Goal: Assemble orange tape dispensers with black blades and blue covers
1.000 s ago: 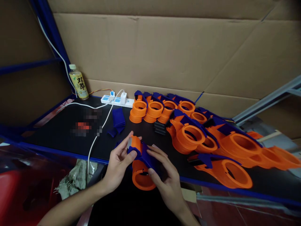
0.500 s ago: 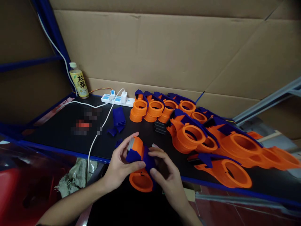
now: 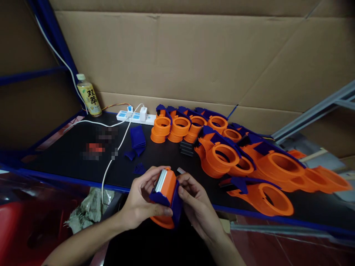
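Both of my hands hold one orange and blue tape dispenser (image 3: 165,195) just above the near edge of the black table (image 3: 69,162). My left hand (image 3: 144,201) wraps its left side, thumb across the blue part. My right hand (image 3: 194,201) grips the right side with curled fingers. A toothed metal blade shows on the dispenser's top end, facing up.
Many more orange and blue dispensers (image 3: 222,157) lie in rows on the table's right half. Loose blue parts (image 3: 137,136) and a small black stack (image 3: 186,147) sit mid-table. At the back are a white power strip (image 3: 133,116) with cables and a drink bottle (image 3: 88,95). Cardboard walls the rear.
The dispenser has been turned in my hands: its orange ring, which faced me, now points down, and the blade end has come up. Both hands dropped slightly toward me.
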### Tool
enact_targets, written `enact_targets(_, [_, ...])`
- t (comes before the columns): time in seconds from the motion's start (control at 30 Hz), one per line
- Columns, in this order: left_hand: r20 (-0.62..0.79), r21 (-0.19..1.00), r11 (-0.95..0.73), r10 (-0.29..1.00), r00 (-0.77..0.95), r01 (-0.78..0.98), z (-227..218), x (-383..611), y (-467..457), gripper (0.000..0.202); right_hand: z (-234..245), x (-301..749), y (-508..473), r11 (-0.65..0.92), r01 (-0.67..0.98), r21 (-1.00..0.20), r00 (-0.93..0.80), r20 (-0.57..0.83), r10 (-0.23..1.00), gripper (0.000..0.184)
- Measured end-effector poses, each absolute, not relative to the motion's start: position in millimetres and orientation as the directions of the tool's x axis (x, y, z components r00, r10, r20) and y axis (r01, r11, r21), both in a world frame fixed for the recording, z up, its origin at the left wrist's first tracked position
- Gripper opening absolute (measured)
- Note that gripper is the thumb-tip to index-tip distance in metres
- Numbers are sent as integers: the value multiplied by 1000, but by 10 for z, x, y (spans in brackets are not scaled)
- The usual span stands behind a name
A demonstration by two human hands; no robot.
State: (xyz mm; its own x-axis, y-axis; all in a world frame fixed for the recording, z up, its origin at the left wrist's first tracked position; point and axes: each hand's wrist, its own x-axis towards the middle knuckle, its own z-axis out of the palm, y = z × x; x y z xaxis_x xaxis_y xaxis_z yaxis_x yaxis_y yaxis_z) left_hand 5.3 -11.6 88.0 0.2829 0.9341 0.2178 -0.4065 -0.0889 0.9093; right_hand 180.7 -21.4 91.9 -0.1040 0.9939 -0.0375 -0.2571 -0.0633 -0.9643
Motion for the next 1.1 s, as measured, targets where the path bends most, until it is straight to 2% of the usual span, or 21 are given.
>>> enact_targets(0.13, [246,910,-114,923,297,-400,943,52,-121,77,895,1828,-225,-78,-258,-963,-140,-43,989,32])
enact_targets(0.23, [255,911,-124,920,299,-393,968,43,-136,75,861,1830,-230,5,-220,-975,-94,26,995,28])
enact_targets(0.33, [242,926,-122,919,313,-357,994,17,-155,74,895,1862,-234,198,12,-980,-38,198,980,19])
enact_targets(0.43, [215,939,-101,918,334,-327,1028,-2,-161,73,1035,1933,-267,391,365,-845,-10,416,909,11])
enact_targets(0.5, [200,942,-87,921,335,-323,1035,-1,-148,71,1141,1977,-323,468,493,-734,-17,529,848,19])
enact_targets(0.57, [164,943,-54,935,315,-329,1008,13,-125,69,1201,1994,-414,512,546,-664,-52,583,811,29])
enact_targets(0.63, [96,938,-3,963,252,-346,952,42,-100,66,1181,1973,-534,529,612,-588,-118,594,796,41])
enact_targets(0.77, [-30,890,61,997,76,-452,850,144,-89,58,928,1836,-759,539,763,-357,-288,560,777,91])
enact_targets(0.87, [-73,844,101,995,73,-527,855,234,-118,55,738,1731,-818,484,842,-239,-274,584,764,103])
enact_targets(0.97, [-68,829,110,993,97,-548,900,281,-149,52,744,1725,-780,454,857,-242,-237,597,766,95])
enact_targets(1.1, [133,825,-1,972,193,-565,916,241,-144,60,1166,2151,-612,449,795,-407,-201,522,829,84])
